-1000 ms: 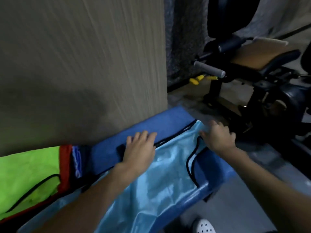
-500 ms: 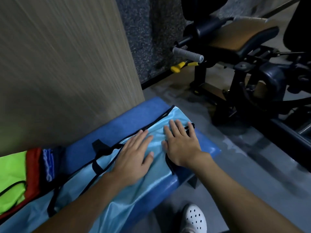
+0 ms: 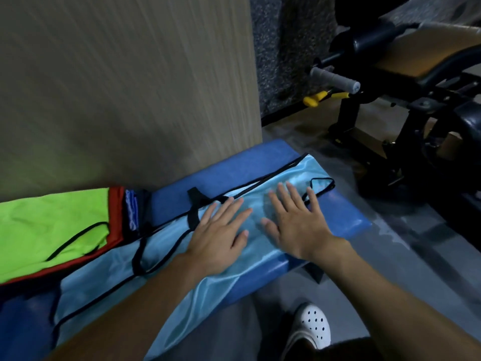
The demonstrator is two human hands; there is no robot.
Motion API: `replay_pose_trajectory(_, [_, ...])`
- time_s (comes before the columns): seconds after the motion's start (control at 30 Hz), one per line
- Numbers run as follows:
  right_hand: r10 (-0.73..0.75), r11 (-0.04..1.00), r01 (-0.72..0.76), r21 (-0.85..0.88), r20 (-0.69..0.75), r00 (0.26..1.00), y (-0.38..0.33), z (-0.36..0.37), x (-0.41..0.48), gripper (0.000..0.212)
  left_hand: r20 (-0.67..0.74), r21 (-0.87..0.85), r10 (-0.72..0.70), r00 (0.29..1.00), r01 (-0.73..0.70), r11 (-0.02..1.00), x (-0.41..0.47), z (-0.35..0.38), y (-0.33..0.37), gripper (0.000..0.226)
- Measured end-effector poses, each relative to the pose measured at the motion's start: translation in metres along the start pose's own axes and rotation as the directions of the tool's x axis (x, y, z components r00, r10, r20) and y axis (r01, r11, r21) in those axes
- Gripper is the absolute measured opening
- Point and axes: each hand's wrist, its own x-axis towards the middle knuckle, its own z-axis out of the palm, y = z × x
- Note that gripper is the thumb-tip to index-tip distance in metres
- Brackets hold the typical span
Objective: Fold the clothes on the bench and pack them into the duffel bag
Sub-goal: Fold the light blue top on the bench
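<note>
A light-blue shiny garment (image 3: 109,280) with black trim lies spread along the blue padded bench (image 3: 234,178), running from the bench's near left part to its far right end, with its lower edge hanging over the bench's front side. The left grip (image 3: 221,235), a bare hand, lies palm down on the cloth about midway along the bench, wide, fingers straight and slightly fanned, holding nothing. Its fingertips are next to a black strap loop (image 3: 192,204) on the garment's back edge. The right grip (image 3: 296,225) lies flat on the same cloth just beside it, toward the bench's right end, also wide with straight fingers, which reach a small black-edged opening in the fabric. At the bench's left end is a pile: a neon-green garment (image 3: 52,225) on top, a red one (image 3: 115,214) under it and dark blue cloth (image 3: 131,209) showing at the edge. A wood-grain panel (image 3: 130,87) rises behind the bench. Beyond the bench's right end stands a black gym machine (image 3: 416,87) with a grey handle (image 3: 335,79). A white perforated shoe (image 3: 312,324) is on the floor in front of the bench.
</note>
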Motion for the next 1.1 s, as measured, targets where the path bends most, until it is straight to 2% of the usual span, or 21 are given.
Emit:
replay_pose_trajectory(0.1, [-0.036,0.998,0.04,-0.057,0.057,0.998,-0.004,0.003,-0.004,0.099,-0.088,-0.044,-0.014,0.996,0.011,0.999,-0.025,-0.007,-0.01,0.052])
replay_pose_trajectory(0.2, [-0.059,0.994,0.058,-0.098,-0.002,0.998,-0.014,-0.002,-0.006,0.097,-0.192,-0.121,-0.027,0.981,0.003,0.993,-0.053,-0.021,-0.027,0.045])
replay_pose_trajectory(0.27, [-0.131,0.991,0.13,-0.021,-0.015,0.991,-0.034,-0.008,-0.005,0.094,-0.217,-0.114,-0.094,0.972,0.07,0.991,-0.071,-0.032,-0.043,0.044])
replay_pose_trajectory(0.37, [-0.228,0.972,0.232,-0.026,0.11,0.967,-0.061,0.002,-0.006,0.095,-0.124,-0.141,-0.257,0.958,0.239,0.961,-0.104,-0.034,-0.067,0.05])
replay_pose_trajectory(0.47, [-0.21,0.973,0.223,-0.06,0.168,0.963,-0.069,0.01,-0.005,0.101,0.032,-0.075,-0.286,0.958,0.288,0.955,-0.134,-0.026,-0.083,0.06])
replay_pose_trajectory(0.53, [-0.192,0.974,0.218,-0.058,0.289,0.938,-0.067,0.006,-0.01,0.076,0.09,-0.119,-0.275,0.957,0.284,0.951,-0.147,-0.023,-0.084,0.066])
replay_pose_trajectory(0.6, [-0.191,0.972,0.225,-0.072,0.32,0.928,-0.068,-0.008,-0.015,0.067,0.074,-0.198,-0.258,0.963,0.267,0.943,-0.154,-0.025,-0.081,0.066])
replay_pose_trajectory(0.67, [-0.206,0.967,0.231,-0.106,0.207,0.957,-0.073,-0.014,-0.017,0.064,-0.019,-0.218,-0.218,0.976,0.208,0.953,-0.163,-0.029,-0.081,0.055])
replay_pose_trajectory(0.73, [-0.258,0.963,0.257,-0.076,-0.011,0.966,-0.085,-0.021,-0.014,0.057,-0.135,-0.234,-0.212,0.968,0.176,0.956,-0.174,-0.034,-0.088,0.046])
replay_pose_trajectory(0.83, [-0.386,0.906,0.413,0.088,-0.224,0.895,-0.112,-0.024,0.001,0.037,-0.211,-0.236,-0.274,0.938,0.223,0.946,-0.195,-0.036,-0.106,0.045])
replay_pose_trajectory(0.9, [-0.486,0.838,0.536,0.099,-0.312,0.816,-0.133,-0.019,0.007,0.029,-0.194,-0.193,-0.3,0.934,0.264,0.945,-0.21,-0.035,-0.116,0.049])
replay_pose_trajectory(1.0, [-0.602,0.753,0.647,0.121,-0.271,0.751,-0.161,-0.01,0.015,0.039,-0.17,-0.118,-0.292,0.941,0.274,0.954,-0.228,-0.03,-0.128,0.048])
replay_pose_trajectory(1.07, [-0.647,0.737,0.671,0.082,-0.202,0.736,-0.174,-0.001,0.021,0.049,-0.129,-0.086,-0.324,0.937,0.315,0.945,-0.233,-0.026,-0.134,0.046])
replay_pose_trajectory(1.1, [-0.667,0.728,0.683,0.049,-0.179,0.724,-0.18,0.004,0.023,0.045,-0.108,-0.099,-0.35,0.931,0.34,0.935,-0.233,-0.024,-0.136,0.045])
